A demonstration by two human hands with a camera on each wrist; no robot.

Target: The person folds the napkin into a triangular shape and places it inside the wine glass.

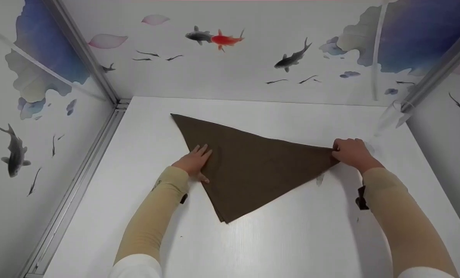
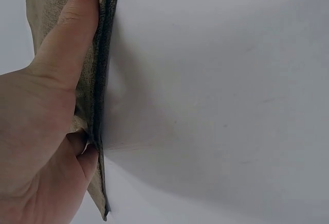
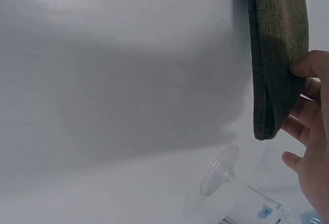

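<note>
no words, labels, brands, numbers or signs could be read in any of the three views. the brown cloth [image 1: 257, 166] bore no legible lettering, nor did the white tabletop [image 1: 291, 239] or the clear glass [image 3: 221, 171]; the back wall [image 1: 253, 73] showed printed pictures without readable characters, and the black piece at the right wrist [image 1: 362, 200] was too small to tell.

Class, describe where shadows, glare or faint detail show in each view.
Head view: pale glare on the white table below the brown cloth, and the clear glass looks faint and washed out; left wrist view: a soft-edged shadow beside the brown cloth; right wrist view: a broad shadow across the white table, with a bright glare patch at upper left.
</note>
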